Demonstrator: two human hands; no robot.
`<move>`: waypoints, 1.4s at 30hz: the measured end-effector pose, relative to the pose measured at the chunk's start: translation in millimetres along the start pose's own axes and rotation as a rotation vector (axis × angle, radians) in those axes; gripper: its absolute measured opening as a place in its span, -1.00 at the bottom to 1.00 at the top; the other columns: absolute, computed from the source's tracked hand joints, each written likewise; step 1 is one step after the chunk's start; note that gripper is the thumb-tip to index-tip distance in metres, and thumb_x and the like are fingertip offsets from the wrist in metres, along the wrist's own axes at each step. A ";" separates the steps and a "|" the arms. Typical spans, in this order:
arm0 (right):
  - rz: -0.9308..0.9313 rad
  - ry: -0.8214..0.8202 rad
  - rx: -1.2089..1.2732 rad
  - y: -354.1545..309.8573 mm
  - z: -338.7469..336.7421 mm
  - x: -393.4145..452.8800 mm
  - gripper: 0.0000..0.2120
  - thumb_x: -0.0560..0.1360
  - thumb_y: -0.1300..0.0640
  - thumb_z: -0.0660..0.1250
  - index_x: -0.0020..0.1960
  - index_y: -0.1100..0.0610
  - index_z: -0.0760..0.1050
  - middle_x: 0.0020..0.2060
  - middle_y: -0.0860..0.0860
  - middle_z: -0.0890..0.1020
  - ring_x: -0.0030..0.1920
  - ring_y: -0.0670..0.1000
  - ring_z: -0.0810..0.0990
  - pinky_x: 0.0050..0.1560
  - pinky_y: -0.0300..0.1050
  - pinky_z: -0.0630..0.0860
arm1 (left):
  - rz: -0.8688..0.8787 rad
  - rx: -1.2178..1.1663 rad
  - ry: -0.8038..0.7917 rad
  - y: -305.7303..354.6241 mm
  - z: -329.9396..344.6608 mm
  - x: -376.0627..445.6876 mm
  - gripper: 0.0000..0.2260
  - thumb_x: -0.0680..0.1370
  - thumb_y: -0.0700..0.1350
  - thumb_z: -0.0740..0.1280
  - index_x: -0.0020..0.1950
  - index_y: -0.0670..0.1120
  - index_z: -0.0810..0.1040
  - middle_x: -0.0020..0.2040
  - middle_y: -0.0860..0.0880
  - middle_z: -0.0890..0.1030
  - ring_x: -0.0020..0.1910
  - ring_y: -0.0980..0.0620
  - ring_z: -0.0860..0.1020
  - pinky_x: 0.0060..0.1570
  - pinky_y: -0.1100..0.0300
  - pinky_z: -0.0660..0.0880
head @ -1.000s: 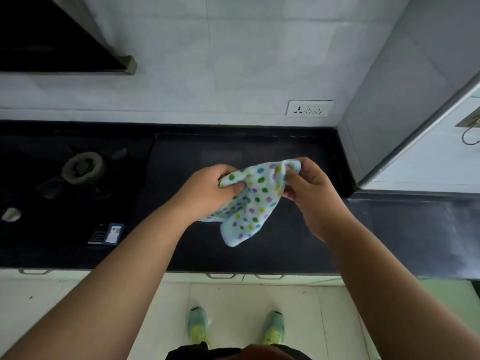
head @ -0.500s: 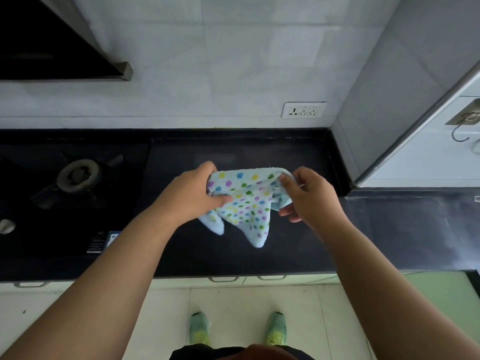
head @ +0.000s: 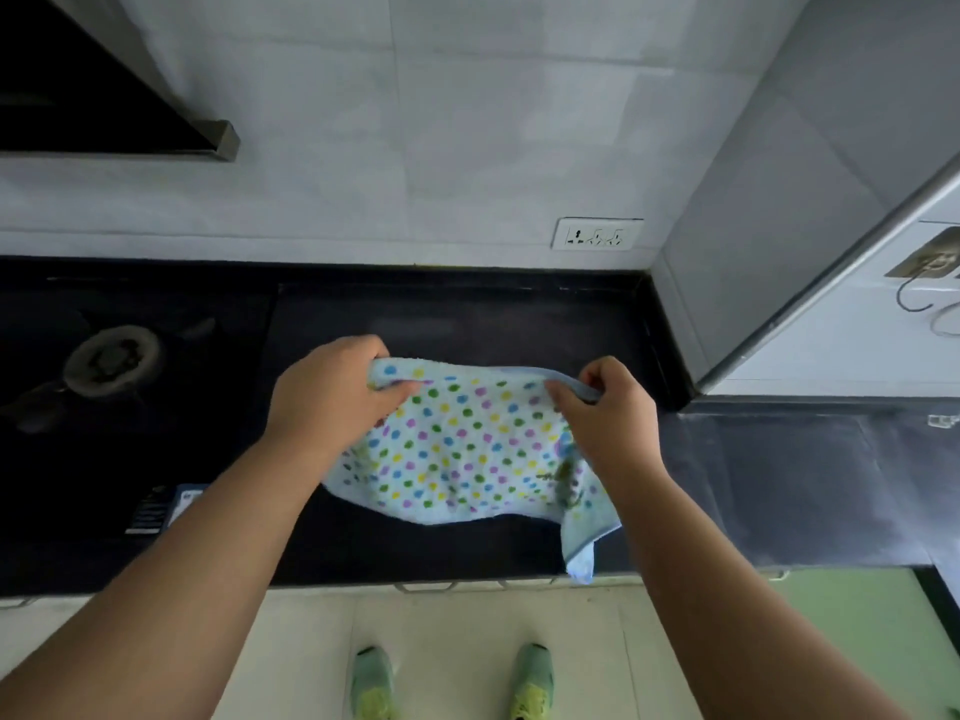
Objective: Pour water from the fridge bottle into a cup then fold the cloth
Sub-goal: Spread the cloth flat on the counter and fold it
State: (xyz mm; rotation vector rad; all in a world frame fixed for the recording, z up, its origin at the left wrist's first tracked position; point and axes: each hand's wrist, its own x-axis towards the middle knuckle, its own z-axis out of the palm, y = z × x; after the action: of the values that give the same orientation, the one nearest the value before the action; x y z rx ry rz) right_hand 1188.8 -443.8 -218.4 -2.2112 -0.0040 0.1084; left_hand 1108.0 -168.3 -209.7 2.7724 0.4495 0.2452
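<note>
A light blue cloth [head: 467, 454] with coloured polka dots hangs spread between both hands above the black countertop [head: 467, 324]. My left hand [head: 327, 397] pinches its upper left corner. My right hand [head: 608, 413] pinches the upper right edge. The cloth's lower edge sags toward the counter's front, and one corner [head: 581, 558] droops past the counter's front edge. No bottle or cup is in view.
A gas stove burner [head: 111, 358] sits on the counter to the left. A wall socket [head: 597, 234] is on the tiled backsplash. A grey wall corner [head: 779, 252] juts out at the right, with a lower dark counter [head: 805, 459] beside it. My feet stand on the pale floor below.
The hands have moved apart, and the bunched cloth has opened out into a wide spread sheet between them. The view has tilted down slightly.
</note>
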 end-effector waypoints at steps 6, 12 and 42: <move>-0.060 -0.280 -0.230 29.6 55.3 50.1 -0.42 0.59 0.12 0.42 0.56 -0.03 0.36 0.66 -0.02 0.15 0.19 0.04 0.60 0.17 -0.10 0.55 | -0.004 0.097 -0.042 -7.4 83.8 29.8 -0.41 0.52 -0.18 0.43 0.55 -0.01 0.40 0.60 -0.05 0.33 0.58 -0.16 0.28 0.44 -0.18 0.35; 0.142 -0.475 -0.480 97.0 100.9 32.6 -0.51 0.65 -0.06 0.26 0.56 -0.02 0.36 0.57 0.01 0.34 0.37 0.13 0.53 0.34 0.09 0.51 | -0.082 0.021 -0.563 -8.0 170.1 -18.3 -0.43 0.73 0.09 0.12 0.71 0.10 0.02 0.73 0.04 -0.11 0.71 -0.04 -0.11 0.61 -0.14 0.16; -0.029 -0.359 -0.834 150.8 154.1 62.0 -0.19 0.43 -0.65 -0.32 0.55 -0.38 -0.49 0.63 -0.15 -0.42 0.59 0.20 -0.53 0.49 0.50 -0.41 | 0.002 0.226 -0.391 -14.1 250.5 6.4 -0.39 0.62 0.44 -0.24 0.64 0.32 -0.30 0.69 0.08 -0.34 0.64 -0.18 -0.41 0.47 -0.51 -0.29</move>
State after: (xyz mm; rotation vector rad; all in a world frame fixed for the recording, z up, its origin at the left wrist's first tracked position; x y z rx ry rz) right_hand 1232.8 -408.5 -435.5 -2.9837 -0.3335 0.5728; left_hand 1164.5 -224.8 -447.6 2.9363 0.3925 -0.3650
